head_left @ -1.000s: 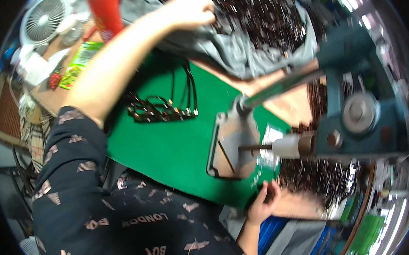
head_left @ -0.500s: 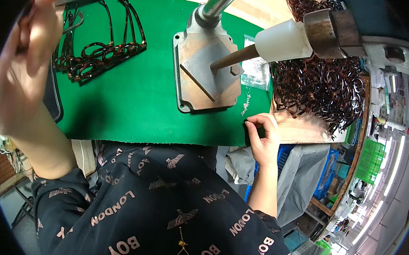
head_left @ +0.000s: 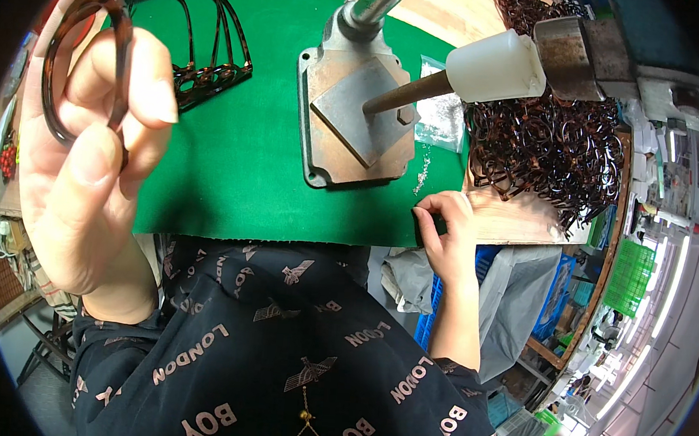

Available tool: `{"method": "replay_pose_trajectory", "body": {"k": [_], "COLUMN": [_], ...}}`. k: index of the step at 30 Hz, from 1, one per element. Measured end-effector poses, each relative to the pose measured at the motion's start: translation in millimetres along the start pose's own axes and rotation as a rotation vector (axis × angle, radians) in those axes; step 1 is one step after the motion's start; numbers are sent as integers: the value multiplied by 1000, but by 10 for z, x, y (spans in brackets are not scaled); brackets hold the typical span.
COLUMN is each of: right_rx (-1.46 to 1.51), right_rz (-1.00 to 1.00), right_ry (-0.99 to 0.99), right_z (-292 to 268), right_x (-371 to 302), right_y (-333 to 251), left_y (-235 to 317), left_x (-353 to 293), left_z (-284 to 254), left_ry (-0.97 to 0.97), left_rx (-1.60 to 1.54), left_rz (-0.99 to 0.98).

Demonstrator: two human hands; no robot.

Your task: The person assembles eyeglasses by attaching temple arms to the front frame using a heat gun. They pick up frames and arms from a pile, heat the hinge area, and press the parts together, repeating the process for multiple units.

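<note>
Raised at the left, close to the camera, my left hand [head_left: 84, 191] grips a tortoiseshell eyeglass frame [head_left: 121, 48] between thumb and fingers. Part of that frame runs out of the picture at the top. My right hand [head_left: 450, 229] rests at the front right edge of the green mat [head_left: 230, 185], thumb and forefinger curled together; anything between them is too small to see. Just beyond it lies a line of tiny clear bits [head_left: 423, 174]. More tortoiseshell eyeglass frames [head_left: 213, 75] lie on the mat behind my left hand, partly hidden by it.
A metal press base [head_left: 318, 167] with a tilted square plate [head_left: 337, 108] stands mid-mat. Its rod [head_left: 411, 93] and white sleeve [head_left: 493, 70] reach to the right. Beyond are a clear plastic bag [head_left: 440, 115] and a heap of brown tortoiseshell pieces [head_left: 541, 150].
My left hand has come nearer and rightward, turning its palm to view, and the eyeglass frame in it now shows. My right hand stays nearly in place.
</note>
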State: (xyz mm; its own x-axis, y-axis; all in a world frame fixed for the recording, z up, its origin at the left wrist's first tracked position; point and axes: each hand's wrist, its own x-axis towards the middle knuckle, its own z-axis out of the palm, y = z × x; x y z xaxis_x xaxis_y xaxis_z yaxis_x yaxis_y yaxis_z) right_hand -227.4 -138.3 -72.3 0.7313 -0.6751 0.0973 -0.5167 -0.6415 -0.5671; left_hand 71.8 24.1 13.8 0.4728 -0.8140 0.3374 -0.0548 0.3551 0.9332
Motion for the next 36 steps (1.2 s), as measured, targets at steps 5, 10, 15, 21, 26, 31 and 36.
{"method": "replay_pose_trajectory", "body": {"k": [5,10,15,21,26,31,36], "right_rx": [177,96,-90,-25,829,671,578], "right_rz": [126,82,-25,50,-216,-414,-452], "right_ry": [41,12,-35,-130,-48,-3,-12], "right_z": [-50,-21,-30,-61,-182,-107,-119], "right_x": [-79,-58,20,70,364,500,529], "right_y": [86,62,-47,-295,-1068,-1131,-1132], "left_y": [-164,-145,-119,-308,-299,-290,-342], "left_x": [-60,-105,-111,-163,-189,-219,-221], "left_z": [-33,155,433,616,688,690,674], "left_ry": [-39,56,63,-238,-325,-306,-308], "left_rx": [29,135,68,-310,-283,-205,-109], "left_rz": [112,133,59,-122,-188,-124,-66]}}
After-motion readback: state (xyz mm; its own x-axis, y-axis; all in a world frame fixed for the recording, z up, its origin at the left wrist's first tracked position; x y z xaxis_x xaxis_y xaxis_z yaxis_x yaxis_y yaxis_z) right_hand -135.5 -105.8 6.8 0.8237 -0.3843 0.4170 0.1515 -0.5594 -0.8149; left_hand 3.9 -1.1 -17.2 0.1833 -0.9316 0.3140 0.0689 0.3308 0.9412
